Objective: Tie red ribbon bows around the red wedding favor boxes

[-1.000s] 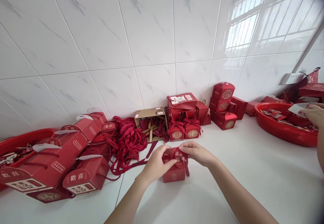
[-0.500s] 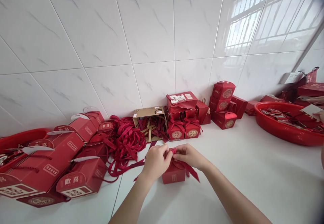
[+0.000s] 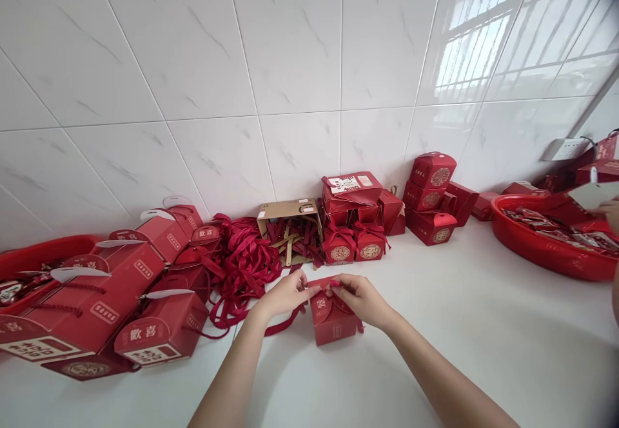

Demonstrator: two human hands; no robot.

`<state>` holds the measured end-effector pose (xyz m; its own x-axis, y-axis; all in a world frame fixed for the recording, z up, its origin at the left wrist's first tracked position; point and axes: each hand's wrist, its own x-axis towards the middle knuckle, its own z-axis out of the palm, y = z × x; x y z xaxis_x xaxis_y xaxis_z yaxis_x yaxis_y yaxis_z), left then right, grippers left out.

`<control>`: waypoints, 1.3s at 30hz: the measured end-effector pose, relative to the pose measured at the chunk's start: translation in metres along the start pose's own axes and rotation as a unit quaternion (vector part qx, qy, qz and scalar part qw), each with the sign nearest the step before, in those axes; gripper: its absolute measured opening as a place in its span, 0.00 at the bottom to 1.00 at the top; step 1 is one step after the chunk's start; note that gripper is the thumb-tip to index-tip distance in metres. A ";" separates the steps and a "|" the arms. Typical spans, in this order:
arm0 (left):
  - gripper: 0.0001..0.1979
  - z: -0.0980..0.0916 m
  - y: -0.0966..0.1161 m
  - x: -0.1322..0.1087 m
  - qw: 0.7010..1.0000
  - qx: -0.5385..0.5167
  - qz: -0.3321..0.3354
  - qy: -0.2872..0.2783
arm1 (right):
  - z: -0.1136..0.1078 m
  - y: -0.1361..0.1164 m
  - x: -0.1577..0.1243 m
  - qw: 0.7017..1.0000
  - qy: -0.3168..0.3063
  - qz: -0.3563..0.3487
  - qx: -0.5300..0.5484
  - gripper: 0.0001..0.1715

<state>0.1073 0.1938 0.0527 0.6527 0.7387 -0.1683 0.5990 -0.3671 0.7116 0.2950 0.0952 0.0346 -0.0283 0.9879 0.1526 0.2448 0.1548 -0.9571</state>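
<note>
A small red gift box (image 3: pixel 334 332) with pale lettering on its rounded top flaps stands on the white table in front of me. On the box's left side, my left hand (image 3: pixel 286 296) is closed in a pinch on a dark red ribbon (image 3: pixel 284 327), whose tail trails down to the table. My right hand (image 3: pixel 358 299) pinches the same ribbon over the top of the box. The middle of the ribbon is partly hidden by my fingers. A short ribbon end shows at the box's right side.
A heap of red ribbon (image 3: pixel 244 254) lies left of a brown carton (image 3: pixel 285 210) holding ribbon strips. Larger red boxes (image 3: pixel 109 312) crowd the left. Finished-looking bowed boxes (image 3: pixel 338 251) and stacked boxes (image 3: pixel 430 176) line the wall. A red basin (image 3: pixel 532 247) of packets stands right, beside another person's hand (image 3: pixel 613 215).
My hands have moved apart, the left one going leftward with the ribbon. More of the box top now shows. At the far right, the other person's hand has shifted with a pale card.
</note>
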 end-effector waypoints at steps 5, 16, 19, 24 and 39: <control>0.19 -0.011 -0.004 -0.002 1.000 -0.015 0.012 -0.020 | 0.008 0.000 -0.001 0.998 0.052 0.025 -0.005 0.13; 0.09 -0.013 0.023 -0.020 0.992 -0.017 0.118 0.052 | 0.017 0.007 0.002 0.990 0.129 0.048 -0.005 0.07; 0.07 -0.005 0.032 -0.023 0.983 -0.020 0.175 0.052 | 0.017 0.005 0.001 0.991 0.129 0.043 -0.016 0.08; 0.06 0.003 0.039 -0.023 0.971 -0.037 0.229 0.066 | 0.011 -0.005 -0.003 0.999 0.033 -0.006 -0.034 0.09; 0.07 0.003 0.023 -0.011 0.965 0.009 0.094 0.245 | 0.014 -0.002 -0.004 1.000 0.013 -0.009 -0.026 0.18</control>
<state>0.1150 0.1752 0.0684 0.4558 0.8351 0.3080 0.5020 -0.5269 0.6859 0.2807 0.0916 0.0324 -0.0083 0.9843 0.1760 0.2949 0.1706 -0.9402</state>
